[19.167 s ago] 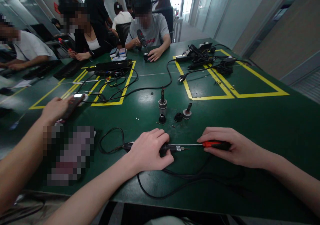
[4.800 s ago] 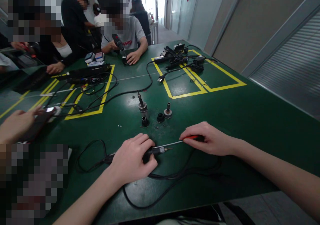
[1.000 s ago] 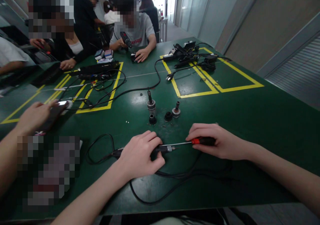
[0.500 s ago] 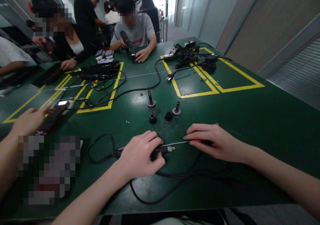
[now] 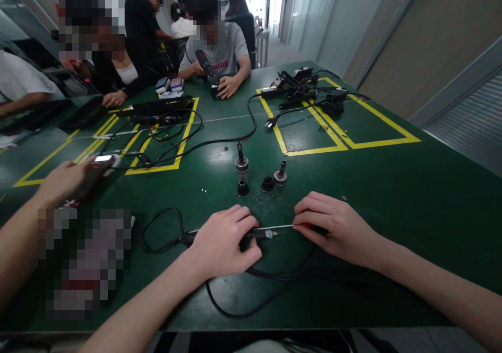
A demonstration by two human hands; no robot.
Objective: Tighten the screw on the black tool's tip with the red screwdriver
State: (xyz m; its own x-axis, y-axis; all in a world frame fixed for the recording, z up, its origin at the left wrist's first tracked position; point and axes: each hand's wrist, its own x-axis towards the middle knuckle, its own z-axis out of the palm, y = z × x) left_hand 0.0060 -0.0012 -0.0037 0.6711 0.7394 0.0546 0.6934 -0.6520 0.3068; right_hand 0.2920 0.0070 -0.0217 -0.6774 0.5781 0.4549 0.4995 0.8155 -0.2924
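Observation:
Fingers curled over it, my left hand (image 5: 227, 240) holds a black corded pen-shaped tool (image 5: 257, 235) on the green table; its silver collar and thin tip point right. A slim silver rod (image 5: 278, 226) lies just behind it, running from beside my left fingers to my right hand (image 5: 333, 225). My right fingers are closed on its red end, which they mostly hide; it looks like a screwdriver. Behind my hands stand a tall metal connector-like part (image 5: 242, 163), a shorter metal part (image 5: 280, 176) and two black caps (image 5: 243, 186), with tiny screws among them.
Black cables (image 5: 274, 274) loop in front of my hands. At left, a co-worker's hand (image 5: 65, 180) touches a phone (image 5: 92, 178). Adapters and cords (image 5: 301, 91) lie within yellow tape at the back right. Another person holds a power tool (image 5: 204, 63) across the table.
My right hand has slid slightly left along the red end, covering more of it. My left hand keeps its hold. The co-worker's hand at left has moved onto the phone. The whole view has shifted slightly.

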